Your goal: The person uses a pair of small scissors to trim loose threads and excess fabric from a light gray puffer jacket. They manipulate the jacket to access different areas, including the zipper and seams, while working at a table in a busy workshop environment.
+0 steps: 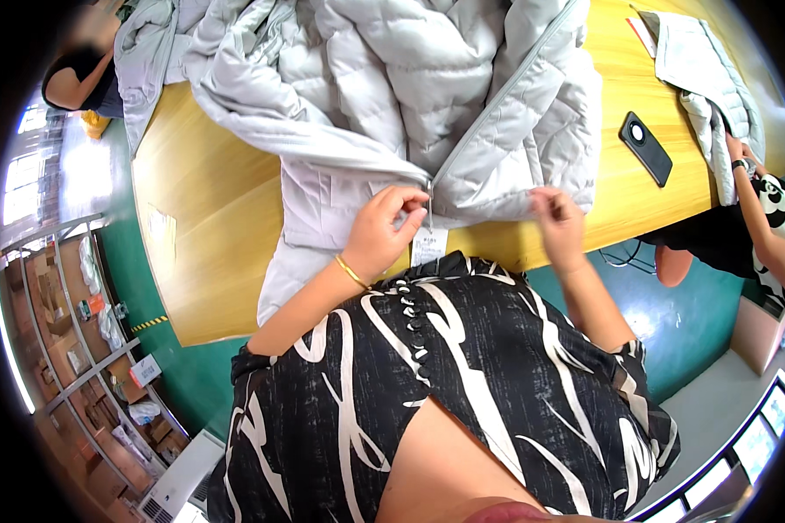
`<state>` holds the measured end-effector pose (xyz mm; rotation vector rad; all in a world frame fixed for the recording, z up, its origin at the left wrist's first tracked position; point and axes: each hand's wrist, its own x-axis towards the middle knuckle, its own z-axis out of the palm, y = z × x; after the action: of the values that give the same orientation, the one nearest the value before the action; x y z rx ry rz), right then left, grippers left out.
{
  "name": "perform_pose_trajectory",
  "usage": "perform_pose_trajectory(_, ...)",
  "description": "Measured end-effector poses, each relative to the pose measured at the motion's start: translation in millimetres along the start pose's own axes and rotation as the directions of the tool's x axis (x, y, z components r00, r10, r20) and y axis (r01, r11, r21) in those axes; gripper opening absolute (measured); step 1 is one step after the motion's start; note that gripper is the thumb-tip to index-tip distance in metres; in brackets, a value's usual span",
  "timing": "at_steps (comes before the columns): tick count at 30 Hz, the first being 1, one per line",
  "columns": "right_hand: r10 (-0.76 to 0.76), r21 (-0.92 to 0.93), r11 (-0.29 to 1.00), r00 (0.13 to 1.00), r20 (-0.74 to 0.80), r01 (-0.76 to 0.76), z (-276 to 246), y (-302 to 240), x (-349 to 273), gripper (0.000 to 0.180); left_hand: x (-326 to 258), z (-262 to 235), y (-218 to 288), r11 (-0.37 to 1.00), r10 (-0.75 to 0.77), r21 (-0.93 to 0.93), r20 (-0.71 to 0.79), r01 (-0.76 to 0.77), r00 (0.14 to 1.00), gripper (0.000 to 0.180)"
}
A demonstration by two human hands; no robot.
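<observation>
A light grey quilted puffer jacket (410, 78) lies spread on the table, its front zipper (506, 83) running down to the hem nearest me. My left hand (382, 228) is at the lower end of that zipper, fingers curled and thumb apart from them. Beside its fingertips hangs a thin zipper pull (430, 213), and a white printed label (429, 247) shows below the hem. My right hand (560, 228) is by the hem farther right, slightly blurred. Its fingers are drawn together in a pinch; whatever is between them cannot be made out.
A dark phone (645, 148) lies on the wooden table (209, 200) to the right. At far right another person's hands (737, 152) handle a pale jacket (702, 65). Another person (83, 83) is at far left, near more grey garments (153, 61). Shelves with boxes (70, 357) stand at left.
</observation>
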<state>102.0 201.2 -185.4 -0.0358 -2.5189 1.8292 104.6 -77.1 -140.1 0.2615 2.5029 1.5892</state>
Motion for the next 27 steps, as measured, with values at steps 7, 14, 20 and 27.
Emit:
perform_pose_trajectory(7,-0.174,-0.031,0.982,0.948,0.268,0.189,78,-17,-37,0.009,27,34,-42,0.933,0.18,0.347,-0.219,-0.096,0.959,0.046)
perform_pose_trajectory(14,-0.269,-0.035,0.962,0.961,0.056,0.272,97,-12,-36,0.013,31,24,-31,0.919,-0.127,-0.384,-0.078,0.087,0.989,0.027)
perform_pose_trajectory(20,-0.355,0.024,0.933,0.927,-0.12,0.36,109,-38,-28,0.022,18,-10,48,0.951,0.28,0.139,-0.009,-0.276,0.96,0.017)
perform_pose_trajectory(27,-0.451,0.015,0.867,0.799,-0.397,0.497,113,-61,-9,0.032,15,-14,97,0.885,0.44,0.035,0.261,-0.464,0.859,0.007)
